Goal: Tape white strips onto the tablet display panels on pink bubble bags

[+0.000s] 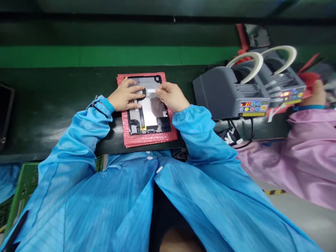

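A tablet's inner side (pixel 151 117) faces up, with a black frame, a shiny silver panel and a yellow-marked ribbon cable near its lower edge. Beneath it is pink bubble wrap (pixel 149 140). My left hand (pixel 127 94) lies over the tablet's left side with its fingers spread. On the right, my right hand (pixel 172 94) pinches the end of a small white strip of tape (pixel 151 91) above the panel. Whether the strip touches the panel all along I cannot tell.
Two grey tape dispensers (pixel 231 91) with lit displays stand to the right, cables below them. Beyond them, a co-worker's pink sleeve (pixel 309 140) and hand show. A dark screen (pixel 5 115) lies at the far left. A green crate (pixel 25 192) stands below the bench.
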Tool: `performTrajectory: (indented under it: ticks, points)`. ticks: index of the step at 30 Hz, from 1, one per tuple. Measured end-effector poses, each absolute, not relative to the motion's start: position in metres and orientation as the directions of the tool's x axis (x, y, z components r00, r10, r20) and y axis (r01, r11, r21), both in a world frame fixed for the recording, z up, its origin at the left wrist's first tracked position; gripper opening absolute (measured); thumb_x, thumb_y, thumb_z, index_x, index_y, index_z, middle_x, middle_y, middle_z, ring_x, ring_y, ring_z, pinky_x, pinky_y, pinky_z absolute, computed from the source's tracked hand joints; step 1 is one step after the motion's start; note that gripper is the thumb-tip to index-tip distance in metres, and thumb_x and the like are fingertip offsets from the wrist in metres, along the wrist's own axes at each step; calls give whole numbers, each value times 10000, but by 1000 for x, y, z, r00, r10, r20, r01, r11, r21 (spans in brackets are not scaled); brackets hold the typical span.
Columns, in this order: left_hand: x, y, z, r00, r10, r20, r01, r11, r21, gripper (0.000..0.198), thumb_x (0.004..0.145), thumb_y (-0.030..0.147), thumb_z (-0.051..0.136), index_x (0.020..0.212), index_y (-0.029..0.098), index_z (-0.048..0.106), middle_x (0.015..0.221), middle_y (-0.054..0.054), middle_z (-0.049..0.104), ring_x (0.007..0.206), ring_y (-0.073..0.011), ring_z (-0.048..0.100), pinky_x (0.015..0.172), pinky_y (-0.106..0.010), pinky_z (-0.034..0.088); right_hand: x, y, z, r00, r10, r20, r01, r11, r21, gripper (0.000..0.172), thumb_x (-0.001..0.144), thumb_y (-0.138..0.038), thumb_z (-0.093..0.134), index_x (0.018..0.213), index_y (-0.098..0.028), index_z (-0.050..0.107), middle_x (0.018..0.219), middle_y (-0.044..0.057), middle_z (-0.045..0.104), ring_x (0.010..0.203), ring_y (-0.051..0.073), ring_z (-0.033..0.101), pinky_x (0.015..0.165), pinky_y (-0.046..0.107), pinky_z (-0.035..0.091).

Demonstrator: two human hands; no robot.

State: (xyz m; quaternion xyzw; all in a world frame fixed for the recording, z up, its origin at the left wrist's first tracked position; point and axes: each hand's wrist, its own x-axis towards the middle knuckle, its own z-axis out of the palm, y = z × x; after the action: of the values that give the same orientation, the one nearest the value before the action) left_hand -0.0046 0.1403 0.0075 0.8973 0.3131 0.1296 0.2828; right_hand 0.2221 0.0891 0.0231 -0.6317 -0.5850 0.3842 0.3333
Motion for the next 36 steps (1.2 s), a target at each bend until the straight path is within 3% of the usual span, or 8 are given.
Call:
performTrajectory:
  ticks: [8, 16, 21, 24, 27, 30, 33, 36]
  points:
    - [-3, 136, 6, 777, 622, 94, 466, -670, 578, 570, 755, 767, 569, 1164, 391, 695, 1364, 39, 628, 1388, -346, 316, 1203, -604, 107, 197, 116, 19, -41, 990, -135, 761, -56, -646, 173, 875, -236, 554, 717, -178, 595, 665, 21, 595, 739, 174, 608, 807, 334, 498]
    - [-5, 139, 1, 811, 575, 105, 469, -747, 470, 649, 857, 601, 605, 1373, 210, 577, 1476, -103, 542, 1417, -401, 328, 1185, -613, 161, 195, 122, 9, -36, 997, -63, 859, -1, -511, 179, 870, -266, 583, 711, -186, 600, 703, 65, 599, 950, 263, 632, 957, 419, 474]
    - [-5, 140, 2, 818, 564, 112, 456, -755, 471, 681, 851, 674, 556, 1341, 203, 600, 1484, -90, 533, 1423, -383, 307, 1209, -584, 142, 191, 123, 7, 28, 999, 20, 889, -16, -458, 200, 851, -377, 640, 866, -180, 612, 830, 101, 658, 1010, 286, 639, 921, 413, 485]
    - [-6, 140, 3, 805, 581, 120, 463, -742, 485, 728, 817, 775, 500, 1291, 237, 624, 1479, -61, 535, 1417, -367, 310, 1214, -575, 143, 201, 99, 16, 145, 984, 102, 861, -75, -503, 235, 865, -407, 629, 921, -182, 593, 798, 84, 640, 1001, 274, 636, 894, 397, 482]
    - [-5, 140, 6, 795, 592, 129, 468, -735, 490, 786, 772, 859, 456, 1254, 264, 631, 1493, -32, 512, 1403, -358, 311, 1210, -567, 158, 234, 44, 18, 335, 916, 223, 789, -143, -598, 336, 924, -532, 501, 866, -206, 563, 743, 54, 596, 913, 228, 632, 826, 343, 488]
    - [2, 137, 13, 796, 585, 157, 463, -754, 467, 855, 772, 888, 404, 1289, 239, 612, 1522, -69, 467, 1401, -376, 312, 1205, -576, 152, 278, -21, 7, 631, 725, 275, 591, -220, -776, 498, 910, -684, 386, 732, -227, 470, 617, -1, 486, 651, 151, 551, 635, 285, 462]
    - [22, 132, 21, 837, 517, 180, 413, -812, 413, 887, 822, 857, 365, 1363, 181, 560, 1556, -126, 407, 1416, -409, 298, 1190, -606, 153, 314, -62, -5, 874, 483, 59, 185, -218, -958, 544, 857, -755, 405, 683, -240, 384, 495, -71, 329, 434, 92, 352, 441, 228, 316]
    - [52, 122, 26, 877, 423, 226, 307, -857, 414, 782, 840, 815, 410, 1344, 241, 579, 1550, -93, 426, 1404, -397, 311, 1187, -604, 176, 339, -68, -6, 899, 421, -118, -75, -117, -990, 521, 843, -731, 471, 733, -223, 435, 534, -62, 445, 437, 74, 402, 424, 195, 316]
